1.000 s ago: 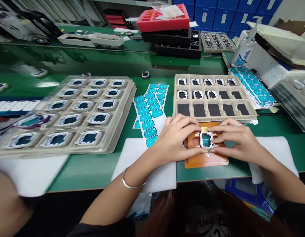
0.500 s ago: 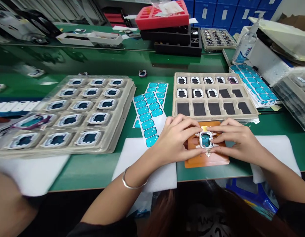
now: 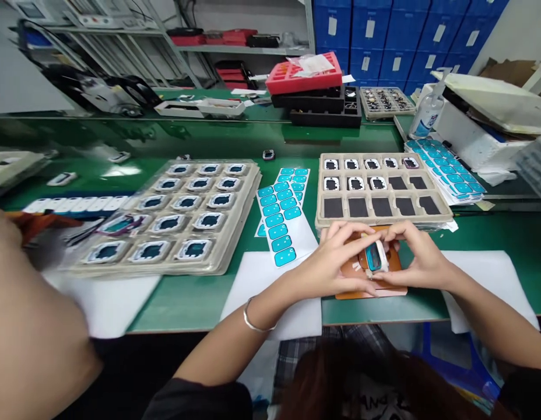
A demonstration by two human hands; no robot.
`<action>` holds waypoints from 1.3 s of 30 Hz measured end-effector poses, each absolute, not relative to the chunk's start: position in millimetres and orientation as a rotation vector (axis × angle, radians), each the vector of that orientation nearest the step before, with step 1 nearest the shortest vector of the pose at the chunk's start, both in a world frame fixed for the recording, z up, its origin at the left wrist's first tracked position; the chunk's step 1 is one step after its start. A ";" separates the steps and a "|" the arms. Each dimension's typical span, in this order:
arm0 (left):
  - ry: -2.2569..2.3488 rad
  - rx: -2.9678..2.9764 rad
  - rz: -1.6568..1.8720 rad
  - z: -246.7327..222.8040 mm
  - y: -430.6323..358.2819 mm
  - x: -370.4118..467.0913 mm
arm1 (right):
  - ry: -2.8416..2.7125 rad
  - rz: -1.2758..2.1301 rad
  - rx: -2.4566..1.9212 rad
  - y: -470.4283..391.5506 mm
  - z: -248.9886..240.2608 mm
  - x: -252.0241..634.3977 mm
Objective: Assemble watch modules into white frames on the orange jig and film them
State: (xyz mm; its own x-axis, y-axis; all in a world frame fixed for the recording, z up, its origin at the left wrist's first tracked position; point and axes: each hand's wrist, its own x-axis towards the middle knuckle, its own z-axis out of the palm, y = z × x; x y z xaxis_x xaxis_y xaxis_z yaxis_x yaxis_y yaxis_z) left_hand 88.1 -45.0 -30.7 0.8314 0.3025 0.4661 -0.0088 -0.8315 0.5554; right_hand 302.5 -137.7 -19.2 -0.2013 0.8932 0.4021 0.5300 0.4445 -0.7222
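Between my two hands is a small white frame (image 3: 381,256) with a teal film on its face, tilted on its side above an orange plate (image 3: 395,274). My left hand (image 3: 340,259) grips it from the left, with fingertips at its top and thumb at its lower edge. My right hand (image 3: 417,256) has fingers and thumb around its right side. Just behind, a beige tray (image 3: 384,220) holds several white frames in its back rows and dark pads in its front row. Sheets of teal stickers (image 3: 277,224) lie left of my hands.
A stacked clear tray of frames (image 3: 235,233) stands at left, beside a person's blurred arm (image 3: 38,303). White foam pads (image 3: 484,274) lie under my forearms. At the back are a red tray (image 3: 305,73), black trays and a pump bottle (image 3: 428,114).
The white frame has gone from lying flat over the orange plate to tilted on its side between my hands. The view has shifted, showing more of the shelves behind.
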 end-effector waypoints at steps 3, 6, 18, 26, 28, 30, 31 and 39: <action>0.170 2.484 0.811 -31.3 -45.3 87.6 | -1.679 1.004 -1.055 -140.6 -18.8 298.8; 0.173 2.449 0.959 -31.8 -44.1 87.5 | -1.498 1.388 -0.922 -142.0 -15.1 298.1; 0.176 2.145 1.267 -24.8 -41.1 86.0 | -1.246 1.370 -0.943 -136.7 -17.2 295.2; 0.117 2.068 1.388 -22.0 -38.9 87.2 | -1.328 1.309 -0.910 -138.4 -15.3 293.7; 0.119 2.138 1.419 -19.5 -35.3 83.6 | -1.410 1.311 -0.920 -140.2 -14.1 293.2; 0.270 2.294 1.473 -17.7 -25.5 75.2 | -1.479 1.306 -0.946 -141.1 -12.6 293.7; 0.434 2.403 1.467 -17.6 -18.1 69.7 | -1.502 1.305 -0.957 -141.2 -11.7 294.4; 1.538 2.626 0.094 -34.0 41.3 45.4 | -1.483 1.393 -0.934 -137.6 -9.5 303.7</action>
State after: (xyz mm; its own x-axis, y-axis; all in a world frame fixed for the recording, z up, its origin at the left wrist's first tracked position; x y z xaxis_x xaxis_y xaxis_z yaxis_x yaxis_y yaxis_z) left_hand 45.4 41.3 -34.0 0.4891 0.8722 0.0045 0.8662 -0.4864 0.1146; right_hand 303.7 -137.6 -9.5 -0.3377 0.9360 0.0996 -0.0415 0.0910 -0.9950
